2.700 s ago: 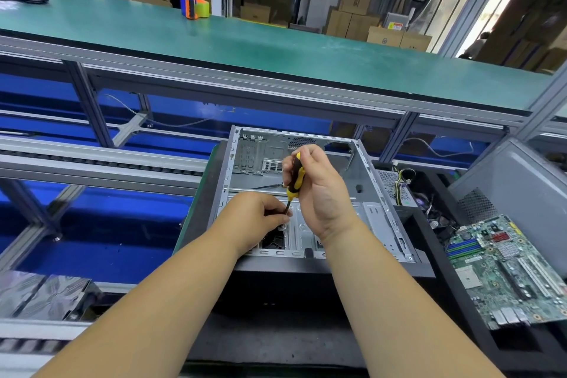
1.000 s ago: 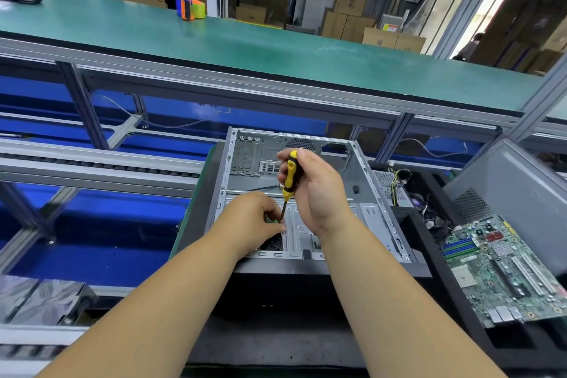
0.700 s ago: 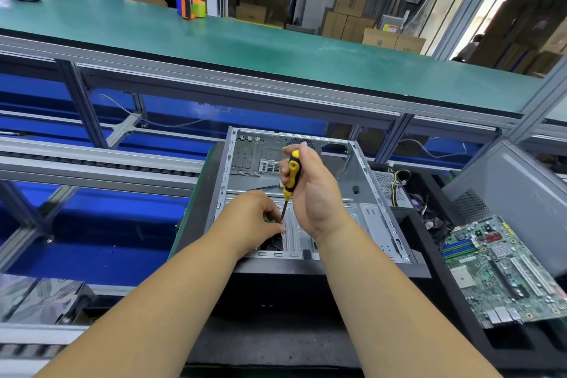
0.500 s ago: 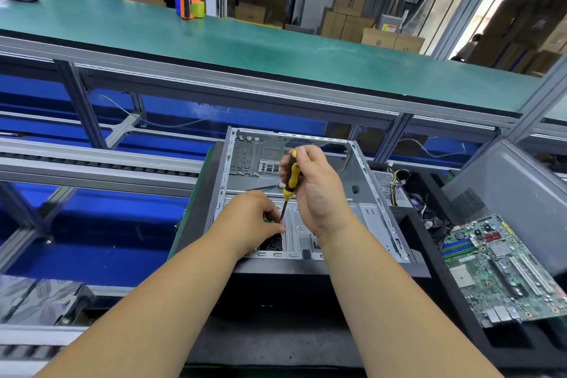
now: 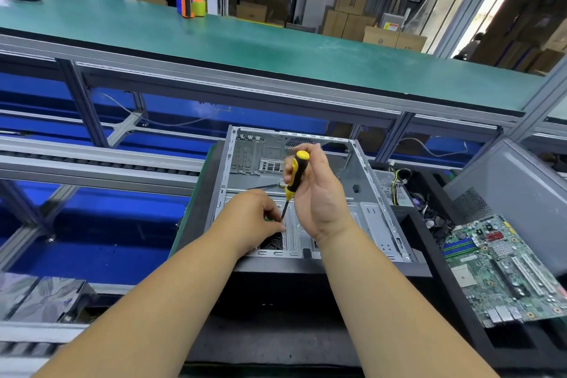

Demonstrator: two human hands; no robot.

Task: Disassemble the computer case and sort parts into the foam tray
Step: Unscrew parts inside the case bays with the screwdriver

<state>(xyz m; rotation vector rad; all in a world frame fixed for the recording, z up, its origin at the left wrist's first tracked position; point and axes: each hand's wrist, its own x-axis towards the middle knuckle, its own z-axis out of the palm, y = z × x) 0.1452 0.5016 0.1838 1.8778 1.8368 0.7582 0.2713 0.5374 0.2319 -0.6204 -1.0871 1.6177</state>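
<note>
An open grey computer case (image 5: 365,193) lies on its side in front of me, its inside bare metal. My right hand (image 5: 316,193) grips a yellow-and-black screwdriver (image 5: 294,176) upright, tip down on the drive-bay plate near the case's front. My left hand (image 5: 254,218) sits beside the shaft with fingers curled at the tip; what they pinch is hidden. A black foam tray (image 5: 429,255) to the right carries a green motherboard (image 5: 503,270) and a power supply with cables (image 5: 395,184).
A grey side panel (image 5: 521,193) leans at the right. Behind the case runs a long green-topped bench (image 5: 245,46) on aluminium framing, with a tape dispenser (image 5: 190,6) on it. Silver foil bags (image 5: 40,298) lie at lower left. Cardboard boxes stack in the background.
My right hand has shifted its fingers on the screwdriver handle while the tool stays upright in the same spot. The left hand stays at the tip.
</note>
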